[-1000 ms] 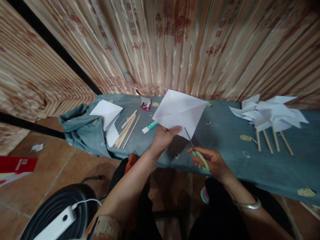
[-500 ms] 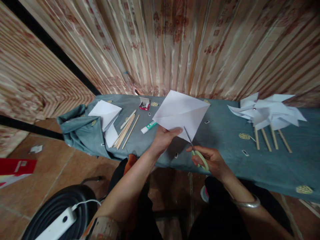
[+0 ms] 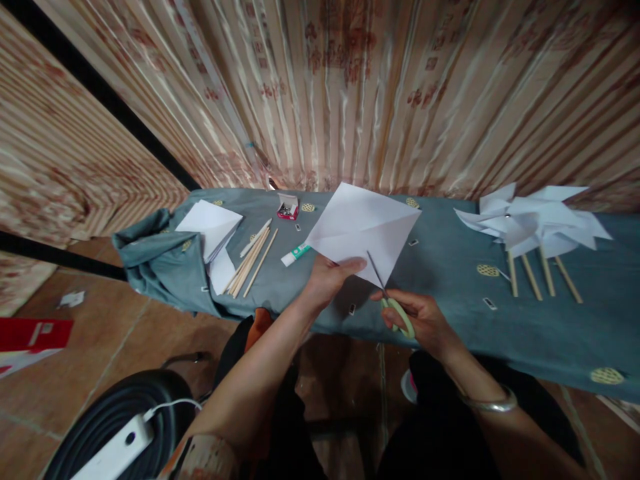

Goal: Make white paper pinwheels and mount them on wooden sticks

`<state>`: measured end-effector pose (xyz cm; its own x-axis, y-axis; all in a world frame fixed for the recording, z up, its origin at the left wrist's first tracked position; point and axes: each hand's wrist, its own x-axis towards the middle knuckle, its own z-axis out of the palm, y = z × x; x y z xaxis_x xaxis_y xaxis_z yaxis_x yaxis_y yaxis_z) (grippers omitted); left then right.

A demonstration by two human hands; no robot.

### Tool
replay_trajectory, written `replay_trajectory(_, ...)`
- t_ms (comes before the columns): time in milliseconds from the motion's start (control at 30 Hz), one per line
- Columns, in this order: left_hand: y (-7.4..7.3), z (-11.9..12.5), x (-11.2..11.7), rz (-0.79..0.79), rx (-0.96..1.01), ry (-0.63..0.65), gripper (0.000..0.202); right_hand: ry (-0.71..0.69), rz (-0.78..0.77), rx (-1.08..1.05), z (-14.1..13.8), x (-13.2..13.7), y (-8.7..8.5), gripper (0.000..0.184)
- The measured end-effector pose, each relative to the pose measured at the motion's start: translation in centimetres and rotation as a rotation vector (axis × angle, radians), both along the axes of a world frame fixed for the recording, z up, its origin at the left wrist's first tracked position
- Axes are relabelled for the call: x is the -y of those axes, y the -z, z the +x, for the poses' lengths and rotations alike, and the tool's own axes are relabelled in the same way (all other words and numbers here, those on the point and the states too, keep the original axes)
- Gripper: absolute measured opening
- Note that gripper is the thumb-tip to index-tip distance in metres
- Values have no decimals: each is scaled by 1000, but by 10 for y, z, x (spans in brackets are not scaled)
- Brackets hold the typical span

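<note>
My left hand [image 3: 330,280] grips a square sheet of white paper [image 3: 363,217] near its lower left side, thumb on top. Faint creases cross the sheet, which is held up over the table. In my right hand [image 3: 423,317] is a pair of scissors [image 3: 400,317] with pale green handles. The blades meet the paper's nearest corner and point up toward its middle; one blade shows on top, the other is hidden behind the sheet. A glue stick [image 3: 296,254] lies just left of the paper.
Wooden sticks [image 3: 253,263], a white pen [image 3: 256,239], folded white paper [image 3: 213,223] and a small red box of pins [image 3: 288,208] lie on the left of the cloth-covered table [image 3: 440,280]. Several paper pinwheels [image 3: 535,217] lie at right. A pleated curtain [image 3: 320,93] hangs behind.
Almost nothing differs. The scissors and my right hand have shifted very slightly up and left, with the blades still at the paper's corner.
</note>
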<state>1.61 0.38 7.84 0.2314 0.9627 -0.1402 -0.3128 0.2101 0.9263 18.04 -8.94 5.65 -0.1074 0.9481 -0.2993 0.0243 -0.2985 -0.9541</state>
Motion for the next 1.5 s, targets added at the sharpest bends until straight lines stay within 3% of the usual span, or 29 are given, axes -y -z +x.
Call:
replay_trajectory(333, 1, -2, 2, -10, 18, 2, 29, 73, 6, 3, -13, -1, -11, 54)
replay_trajectory(867, 3, 0, 5, -31, 39, 50, 29, 116, -41, -43, -13, -2, -9, 55)
replay_trajectory(1500, 4, 2, 8, -40, 52, 59, 33, 110, 14, -19, -11, -3, -6, 49)
